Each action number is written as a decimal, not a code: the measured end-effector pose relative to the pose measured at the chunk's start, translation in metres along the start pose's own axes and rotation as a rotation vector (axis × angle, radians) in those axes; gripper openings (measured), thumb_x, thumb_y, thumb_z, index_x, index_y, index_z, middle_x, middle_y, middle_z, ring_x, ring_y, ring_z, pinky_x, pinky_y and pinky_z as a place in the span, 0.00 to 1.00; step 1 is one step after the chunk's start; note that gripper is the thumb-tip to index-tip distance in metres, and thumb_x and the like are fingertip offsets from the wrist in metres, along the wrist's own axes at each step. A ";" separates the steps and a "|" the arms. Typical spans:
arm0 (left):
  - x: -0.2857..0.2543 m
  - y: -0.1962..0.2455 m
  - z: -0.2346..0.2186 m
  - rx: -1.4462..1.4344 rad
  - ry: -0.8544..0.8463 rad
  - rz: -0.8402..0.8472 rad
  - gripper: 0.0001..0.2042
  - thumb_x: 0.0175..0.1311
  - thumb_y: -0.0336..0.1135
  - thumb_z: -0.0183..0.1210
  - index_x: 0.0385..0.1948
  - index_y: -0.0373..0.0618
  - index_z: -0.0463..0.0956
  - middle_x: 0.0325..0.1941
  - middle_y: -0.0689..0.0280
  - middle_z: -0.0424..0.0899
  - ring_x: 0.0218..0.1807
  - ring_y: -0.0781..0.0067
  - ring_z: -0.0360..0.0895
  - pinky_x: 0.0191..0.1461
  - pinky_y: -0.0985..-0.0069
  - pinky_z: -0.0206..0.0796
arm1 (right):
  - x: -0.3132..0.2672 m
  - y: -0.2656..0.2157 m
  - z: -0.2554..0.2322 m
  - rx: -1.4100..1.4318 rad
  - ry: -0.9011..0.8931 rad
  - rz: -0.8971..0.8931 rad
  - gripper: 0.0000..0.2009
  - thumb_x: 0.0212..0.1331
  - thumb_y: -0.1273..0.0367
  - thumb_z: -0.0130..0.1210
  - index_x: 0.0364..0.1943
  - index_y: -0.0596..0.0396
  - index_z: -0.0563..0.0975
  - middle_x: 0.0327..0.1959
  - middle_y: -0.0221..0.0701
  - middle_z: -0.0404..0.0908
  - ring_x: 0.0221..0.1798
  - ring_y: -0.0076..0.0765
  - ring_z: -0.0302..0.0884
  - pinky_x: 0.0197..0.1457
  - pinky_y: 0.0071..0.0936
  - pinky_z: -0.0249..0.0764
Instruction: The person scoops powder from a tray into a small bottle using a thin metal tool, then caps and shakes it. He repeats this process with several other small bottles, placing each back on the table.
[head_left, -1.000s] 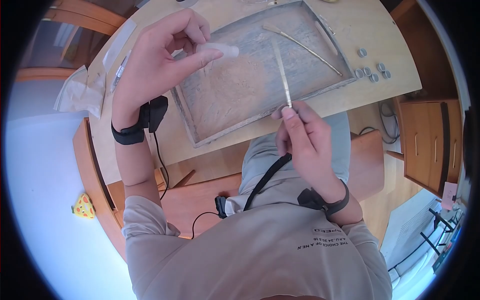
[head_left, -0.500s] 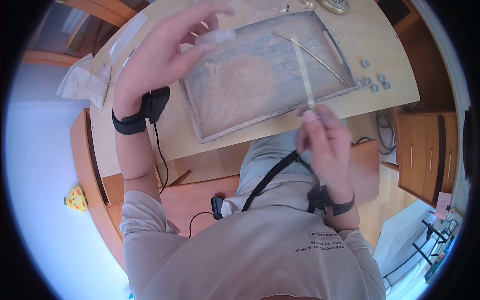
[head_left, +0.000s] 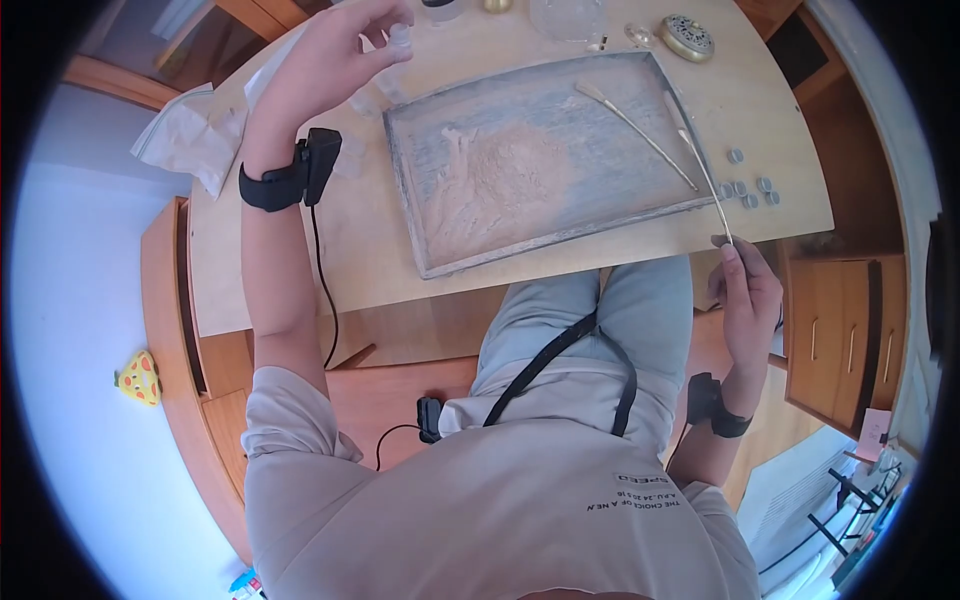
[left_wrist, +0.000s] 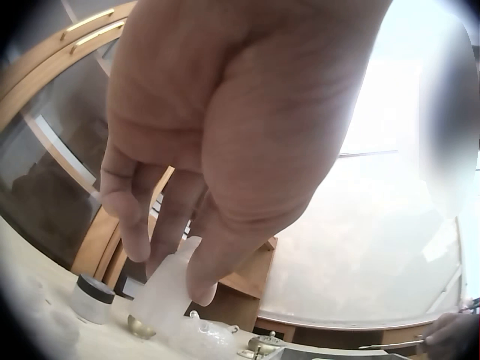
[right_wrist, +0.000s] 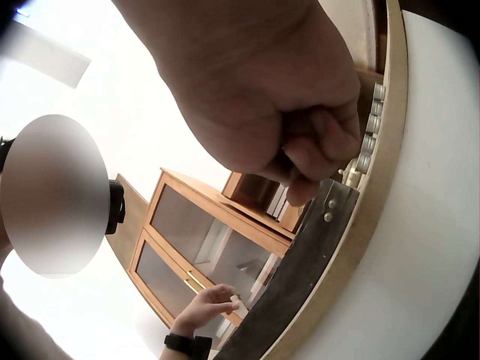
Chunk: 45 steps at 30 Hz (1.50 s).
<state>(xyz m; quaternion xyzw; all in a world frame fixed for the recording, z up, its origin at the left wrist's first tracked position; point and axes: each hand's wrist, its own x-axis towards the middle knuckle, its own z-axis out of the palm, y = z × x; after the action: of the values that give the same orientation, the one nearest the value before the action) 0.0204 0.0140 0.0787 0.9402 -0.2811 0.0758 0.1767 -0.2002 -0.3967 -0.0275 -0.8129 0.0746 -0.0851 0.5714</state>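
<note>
In the head view my left hand (head_left: 325, 65) is over the far left of the table, left of the tray. Its thumb and fingers pinch a small frosted white bottle-shaped piece (head_left: 400, 42), which also shows below the fingertips in the left wrist view as a translucent cone (left_wrist: 161, 296). At the table's front right edge, my right hand (head_left: 750, 300) grips a thin gold-coloured spatula (head_left: 708, 180), its blade slanting up over the tray's right side. Pinkish-brown powder (head_left: 505, 165) is spread in the grey wooden tray (head_left: 570, 237). A long-handled brush (head_left: 640, 135) lies across the tray's right part.
Several small round tins (head_left: 738, 187) stand right of the tray. Behind it are a brass pot with a pierced lid (head_left: 687, 37) and a clear glass vessel (head_left: 566, 18). A plastic bag (head_left: 190, 135) lies at the left, and a dark-lidded jar (left_wrist: 92, 300) at the back.
My left hand has carried the frosted piece from above the tray to the far left of the table. My right hand has moved right with the spatula. The head view has shifted.
</note>
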 end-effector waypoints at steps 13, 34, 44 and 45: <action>-0.052 0.036 0.015 -0.818 0.024 -0.039 0.18 0.64 0.24 0.65 0.55 0.39 0.73 0.48 0.68 0.74 0.47 0.75 0.84 0.49 0.81 0.77 | 0.033 -0.033 -0.029 0.170 -0.118 -0.037 0.12 0.74 0.68 0.53 0.45 0.65 0.81 0.22 0.32 0.82 0.20 0.15 0.67 0.24 0.15 0.60; -0.031 0.022 0.063 -1.451 -0.076 -0.186 0.17 0.67 0.22 0.60 0.57 0.33 0.72 0.49 0.55 0.84 0.48 0.65 0.84 0.53 0.74 0.77 | 0.199 -0.108 0.042 0.627 -0.898 -0.419 0.11 0.68 0.69 0.60 0.47 0.63 0.82 0.30 0.34 0.84 0.28 0.22 0.75 0.32 0.19 0.69; -0.042 -0.003 0.068 -1.967 -0.283 -0.046 0.20 0.67 0.21 0.56 0.61 0.31 0.69 0.50 0.45 0.83 0.51 0.52 0.83 0.54 0.65 0.76 | 0.240 -0.160 0.055 0.067 -1.061 -0.641 0.15 0.76 0.64 0.46 0.52 0.61 0.79 0.36 0.30 0.68 0.39 0.28 0.62 0.47 0.27 0.59; -0.042 -0.004 0.071 -1.978 -0.309 -0.006 0.21 0.67 0.21 0.56 0.61 0.31 0.68 0.50 0.45 0.83 0.51 0.52 0.83 0.54 0.65 0.76 | 0.238 -0.163 0.062 0.053 -1.062 -0.629 0.16 0.76 0.65 0.45 0.51 0.63 0.78 0.36 0.31 0.68 0.39 0.28 0.62 0.47 0.27 0.60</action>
<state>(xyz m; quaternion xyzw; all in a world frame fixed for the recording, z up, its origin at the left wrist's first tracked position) -0.0093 0.0115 0.0012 0.3707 -0.2353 -0.3158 0.8412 0.0494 -0.3373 0.1180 -0.7127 -0.4656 0.1651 0.4980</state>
